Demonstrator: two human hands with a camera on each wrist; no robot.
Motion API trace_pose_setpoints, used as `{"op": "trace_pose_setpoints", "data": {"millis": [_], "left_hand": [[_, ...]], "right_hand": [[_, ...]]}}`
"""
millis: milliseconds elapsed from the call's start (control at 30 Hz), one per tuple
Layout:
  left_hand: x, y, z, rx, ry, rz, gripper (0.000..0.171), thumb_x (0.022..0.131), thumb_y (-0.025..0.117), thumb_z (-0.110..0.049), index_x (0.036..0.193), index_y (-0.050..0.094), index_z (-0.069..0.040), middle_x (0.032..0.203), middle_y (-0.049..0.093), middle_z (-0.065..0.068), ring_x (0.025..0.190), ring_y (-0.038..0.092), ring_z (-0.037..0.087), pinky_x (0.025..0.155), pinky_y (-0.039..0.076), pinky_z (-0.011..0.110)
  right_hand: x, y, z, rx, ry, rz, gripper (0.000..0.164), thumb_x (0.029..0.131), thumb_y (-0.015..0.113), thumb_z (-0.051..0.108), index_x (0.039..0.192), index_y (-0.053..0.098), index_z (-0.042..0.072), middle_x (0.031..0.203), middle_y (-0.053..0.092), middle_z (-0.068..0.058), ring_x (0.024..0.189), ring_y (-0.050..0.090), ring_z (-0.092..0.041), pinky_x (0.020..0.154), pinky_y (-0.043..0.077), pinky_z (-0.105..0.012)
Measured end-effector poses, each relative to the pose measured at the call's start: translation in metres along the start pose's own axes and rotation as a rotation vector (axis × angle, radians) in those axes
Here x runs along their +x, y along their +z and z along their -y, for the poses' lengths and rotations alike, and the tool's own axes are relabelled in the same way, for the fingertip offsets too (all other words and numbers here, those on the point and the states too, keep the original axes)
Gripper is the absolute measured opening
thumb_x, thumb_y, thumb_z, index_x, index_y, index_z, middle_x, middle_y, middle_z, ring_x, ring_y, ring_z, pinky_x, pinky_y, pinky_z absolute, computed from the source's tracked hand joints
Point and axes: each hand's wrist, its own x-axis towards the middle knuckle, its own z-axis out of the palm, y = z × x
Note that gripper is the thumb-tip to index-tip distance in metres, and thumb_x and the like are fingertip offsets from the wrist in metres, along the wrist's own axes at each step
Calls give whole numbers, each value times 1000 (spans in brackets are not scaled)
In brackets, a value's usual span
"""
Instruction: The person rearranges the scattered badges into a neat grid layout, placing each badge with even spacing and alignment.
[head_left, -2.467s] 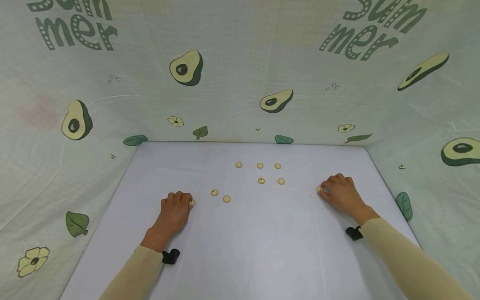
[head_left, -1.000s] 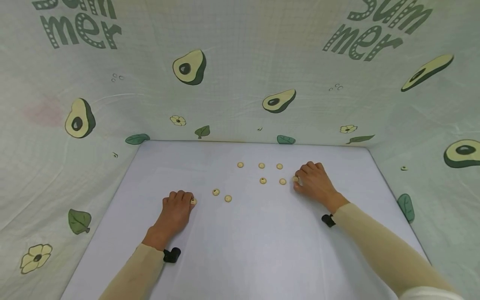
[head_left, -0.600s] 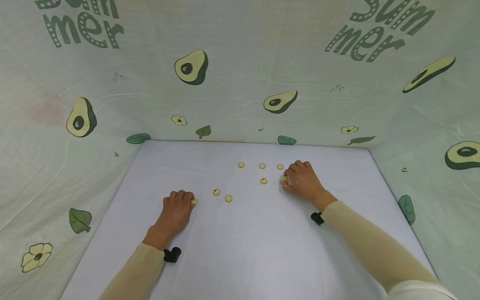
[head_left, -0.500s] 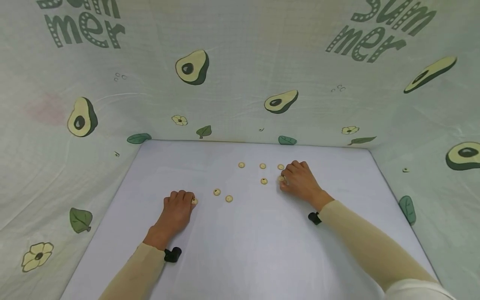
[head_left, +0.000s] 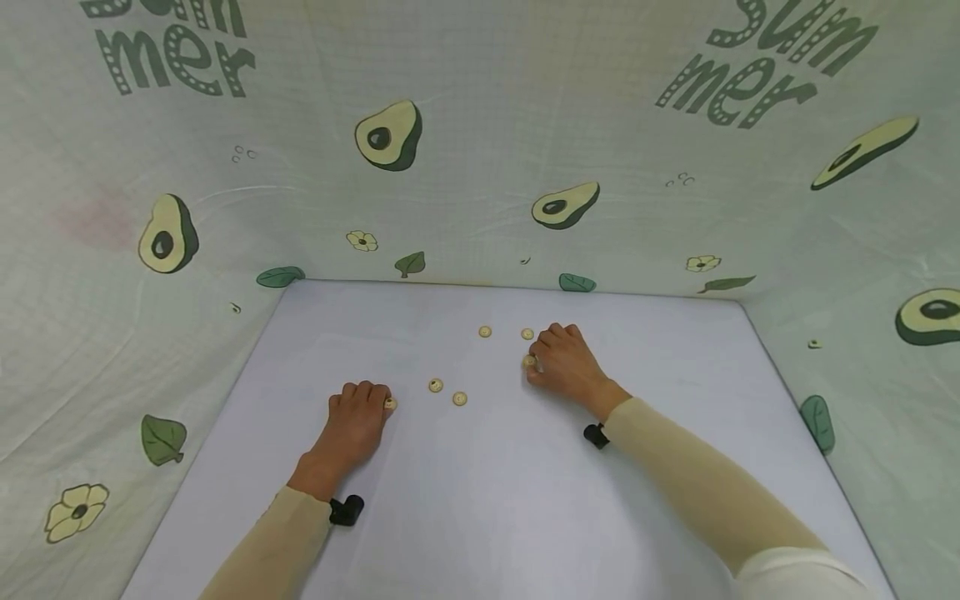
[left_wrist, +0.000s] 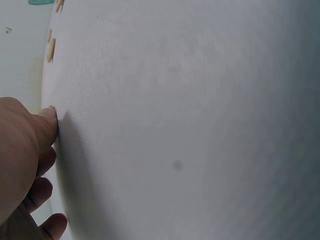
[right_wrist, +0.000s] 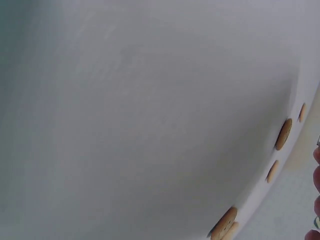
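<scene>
On the left, my left hand (head_left: 357, 422) pinches a small round wooden button (head_left: 391, 403) by thumb and index finger, low over the white table. In the left wrist view the thumb (left_wrist: 47, 125) shows; the button there is hidden. My right hand (head_left: 566, 367) pinches another wooden button (head_left: 528, 362), which overlaps the spot of a button lying on the table. Just behind its knuckles lies a button (head_left: 527, 333). Two buttons that lay in the right part of the group are hidden by this hand. In the right wrist view its fingertips (right_wrist: 317, 175) show at the edge, beyond several buttons (right_wrist: 284, 134).
Between the hands lie two more buttons (head_left: 436, 385) (head_left: 460, 398). Another button (head_left: 485, 332) lies farther back. A patterned cloth (head_left: 465, 125) rises along the back and both sides of the white table (head_left: 480, 517). Small black cameras (head_left: 347, 510) sit at both wrists.
My right hand has travelled left across the table with its button, from the far right over the group of buttons. My left hand stays in place. The whole view has shifted slightly.
</scene>
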Motion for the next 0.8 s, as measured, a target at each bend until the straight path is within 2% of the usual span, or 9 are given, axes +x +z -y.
{"op": "trace_pose_setpoints", "data": {"millis": [300,567,800], "left_hand": [[0,2,1,1,10,-18,18,103,70,-17,112,60,-5,101,57,11,96,49,33,84,42,53],[-1,3,2,-3,9,-13,17,104,68,-18,113,61,-5,103,58,11,98,49,33,84,41,52],[-1,1,1,-7,5,-10,16,104,68,-18,112,60,-6,103,58,11,97,48,32,85,41,52]], "right_hand": [[20,14,21,-14,-28,-1,18,89,75,28,93,75,11,93,70,-3,89,56,-24,84,45,-44],[41,18,42,42,-16,79,16,93,72,26,94,76,10,92,69,-4,90,54,-25,87,43,-45],[52,25,52,38,3,132,18,95,70,28,94,77,11,95,71,-4,91,54,-24,86,42,-44]]}}
